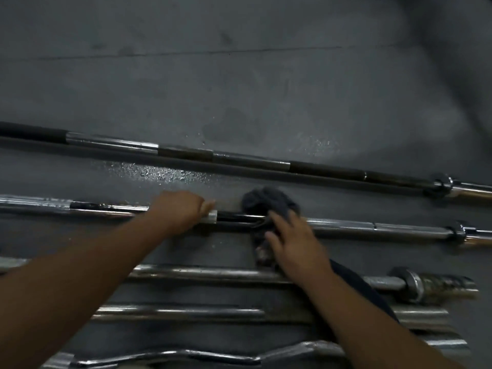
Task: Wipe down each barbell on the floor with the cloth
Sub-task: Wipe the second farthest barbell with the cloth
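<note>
Several steel barbells lie side by side on the dark floor. My left hand [183,211] grips the shaft of the second barbell [372,227] from the top, near its middle. Just to its right, my right hand [290,241] presses a crumpled grey cloth [269,202] onto the same shaft, fingers spread and fairly straight. The cloth drapes over the bar, bunched behind my fingers and hanging down in front. The farthest barbell [186,153] runs across the floor above, with dark and shiny sections.
Nearer to me lie a third barbell [213,274] with a worn collar [415,284] at its right end, another straight bar [186,312], and a curved bar [186,355] at the bottom edge. Wet droplets [154,171] glisten on the floor between the two far bars.
</note>
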`<state>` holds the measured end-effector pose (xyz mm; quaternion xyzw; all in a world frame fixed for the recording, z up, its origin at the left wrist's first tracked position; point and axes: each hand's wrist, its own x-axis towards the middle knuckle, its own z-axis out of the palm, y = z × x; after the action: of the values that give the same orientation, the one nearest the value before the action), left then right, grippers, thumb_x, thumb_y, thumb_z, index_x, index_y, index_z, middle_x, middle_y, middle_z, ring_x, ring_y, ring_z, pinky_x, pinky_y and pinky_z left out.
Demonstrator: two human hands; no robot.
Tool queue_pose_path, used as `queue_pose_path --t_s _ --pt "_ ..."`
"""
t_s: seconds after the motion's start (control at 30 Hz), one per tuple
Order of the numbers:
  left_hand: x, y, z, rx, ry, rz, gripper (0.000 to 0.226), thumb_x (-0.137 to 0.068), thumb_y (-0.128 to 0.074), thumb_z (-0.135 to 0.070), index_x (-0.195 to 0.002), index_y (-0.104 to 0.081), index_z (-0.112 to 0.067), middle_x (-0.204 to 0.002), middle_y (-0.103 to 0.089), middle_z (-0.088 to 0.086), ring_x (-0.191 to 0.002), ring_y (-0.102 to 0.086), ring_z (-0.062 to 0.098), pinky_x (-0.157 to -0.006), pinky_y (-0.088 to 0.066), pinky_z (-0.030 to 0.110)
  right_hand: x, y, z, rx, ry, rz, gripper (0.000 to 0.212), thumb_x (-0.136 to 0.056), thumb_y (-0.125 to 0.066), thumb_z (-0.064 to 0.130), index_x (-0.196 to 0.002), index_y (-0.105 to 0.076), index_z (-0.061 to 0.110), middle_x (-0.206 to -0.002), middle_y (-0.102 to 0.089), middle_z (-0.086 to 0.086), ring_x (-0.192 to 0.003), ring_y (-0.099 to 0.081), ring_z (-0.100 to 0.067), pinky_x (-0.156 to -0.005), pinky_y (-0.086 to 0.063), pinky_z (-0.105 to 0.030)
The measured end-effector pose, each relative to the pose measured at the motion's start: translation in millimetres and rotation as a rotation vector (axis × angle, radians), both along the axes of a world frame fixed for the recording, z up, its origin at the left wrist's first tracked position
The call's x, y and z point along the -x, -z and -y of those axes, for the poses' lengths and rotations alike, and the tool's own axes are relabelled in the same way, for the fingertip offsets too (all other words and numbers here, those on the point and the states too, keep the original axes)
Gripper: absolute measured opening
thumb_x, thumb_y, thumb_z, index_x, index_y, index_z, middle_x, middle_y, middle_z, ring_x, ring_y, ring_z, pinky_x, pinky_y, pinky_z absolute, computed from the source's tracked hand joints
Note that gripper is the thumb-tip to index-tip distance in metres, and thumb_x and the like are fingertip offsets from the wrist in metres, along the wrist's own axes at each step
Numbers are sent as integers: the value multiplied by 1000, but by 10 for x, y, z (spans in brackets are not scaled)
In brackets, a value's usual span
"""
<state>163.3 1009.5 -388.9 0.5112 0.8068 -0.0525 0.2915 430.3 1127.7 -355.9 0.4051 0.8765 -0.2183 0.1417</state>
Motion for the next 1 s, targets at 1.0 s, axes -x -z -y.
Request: queue_pose_path --t_s 1.0 --pt "-277 -5 405 -330 92 -314 43 -83 -57 -66 -95 -55 -24 -92 -66 4 -85 -63 29 -69 -47 35 -220 158 30 -119 121 -41 53 -99 -43 41 -151 -34 32 -157 -29 -10 -145 -22 -35 -117 -30 -47"
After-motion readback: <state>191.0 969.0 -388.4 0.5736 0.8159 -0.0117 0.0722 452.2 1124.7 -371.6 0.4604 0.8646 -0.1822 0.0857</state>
